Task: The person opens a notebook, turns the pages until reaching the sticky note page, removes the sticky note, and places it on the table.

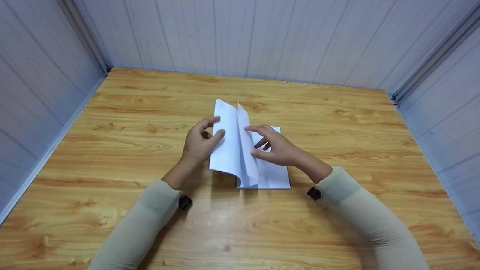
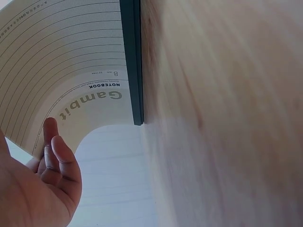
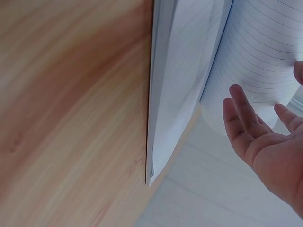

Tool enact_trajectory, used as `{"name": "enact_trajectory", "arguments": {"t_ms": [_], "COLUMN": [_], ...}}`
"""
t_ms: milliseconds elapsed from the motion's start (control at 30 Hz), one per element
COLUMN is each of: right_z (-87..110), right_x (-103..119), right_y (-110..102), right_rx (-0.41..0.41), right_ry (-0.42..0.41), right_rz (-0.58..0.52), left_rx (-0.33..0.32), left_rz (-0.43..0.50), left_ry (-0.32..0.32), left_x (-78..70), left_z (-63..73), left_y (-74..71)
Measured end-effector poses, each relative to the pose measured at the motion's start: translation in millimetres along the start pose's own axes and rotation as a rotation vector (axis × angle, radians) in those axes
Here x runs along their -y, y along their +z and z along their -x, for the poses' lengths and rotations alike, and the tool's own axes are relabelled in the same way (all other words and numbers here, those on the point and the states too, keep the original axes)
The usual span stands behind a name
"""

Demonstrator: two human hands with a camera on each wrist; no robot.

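A notebook (image 1: pixel 274 174) with white lined pages stands part-opened on the table, its left part lifted and curved. My left hand (image 1: pixel 198 141) grips that lifted part by its outer edge, thumb on the page side and fingers behind. In the left wrist view the notebook's cover (image 2: pixel 99 80) shows printed lines, the word "Gambit" and a dark spine. My right hand (image 1: pixel 279 148) touches a raised page (image 1: pixel 245 142) with its index fingertip, the thumb close by at the same sheet. Its other fingers hang loosely bent over the right-hand pages. The right wrist view shows the ruled page (image 3: pixel 265 56) curving upward beside the fingers.
The wood-grain table (image 1: pixel 150 123) spreads around the notebook on every side. Pale panelled walls (image 1: pixel 232 37) enclose its back and both sides. A small black device (image 1: pixel 185 202) sits at the left wrist, and another black device (image 1: pixel 314 193) at the right wrist.
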State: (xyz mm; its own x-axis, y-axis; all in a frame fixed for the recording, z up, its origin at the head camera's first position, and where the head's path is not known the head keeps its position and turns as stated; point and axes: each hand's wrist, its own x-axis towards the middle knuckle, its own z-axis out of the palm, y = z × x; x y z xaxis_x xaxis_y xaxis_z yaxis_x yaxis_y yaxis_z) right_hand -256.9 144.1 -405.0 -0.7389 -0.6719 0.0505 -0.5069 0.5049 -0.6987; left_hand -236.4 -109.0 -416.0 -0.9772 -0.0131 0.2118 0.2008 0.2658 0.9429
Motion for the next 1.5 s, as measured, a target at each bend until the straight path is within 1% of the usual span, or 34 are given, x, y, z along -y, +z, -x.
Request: {"name": "enact_trajectory", "arguments": {"t_ms": [300,700,933,1100,1267,1367,1500], "right_z": [-1.7,-3.1,-4.0,-3.2,-0.6,0.3,0.2], "right_x": [3.6,7.3,8.3,7.9,5.3,3.5,1.0], "right_y": [0.6,4.9,6.1,5.9,3.5,0.4,-4.1], "right_rx": [0.022,0.054,0.082,0.091,0.069,0.039,-0.001], "right_ry": [-0.024,-0.055,-0.073,-0.090,-0.088,-0.062,-0.006], "right_rz": [0.019,0.071,0.049,0.042,0.041,0.055,0.133], "left_rx": [0.002,0.005,0.003,0.003,0.001,0.001,-0.006], "left_rz": [-0.009,-0.029,-0.045,-0.024,-0.006,-0.010,-0.011], "left_ry": [0.019,0.006,0.028,0.036,0.033,0.026,0.020], "left_x": [-1.4,-1.3,-1.4,-1.9,-0.8,-0.9,-1.0], "left_z": [-0.3,-0.6,-0.1,0.1,0.0,0.5,1.2], "left_y": [-0.2,-0.4,-0.1,0.1,0.7,1.1,1.0]}}
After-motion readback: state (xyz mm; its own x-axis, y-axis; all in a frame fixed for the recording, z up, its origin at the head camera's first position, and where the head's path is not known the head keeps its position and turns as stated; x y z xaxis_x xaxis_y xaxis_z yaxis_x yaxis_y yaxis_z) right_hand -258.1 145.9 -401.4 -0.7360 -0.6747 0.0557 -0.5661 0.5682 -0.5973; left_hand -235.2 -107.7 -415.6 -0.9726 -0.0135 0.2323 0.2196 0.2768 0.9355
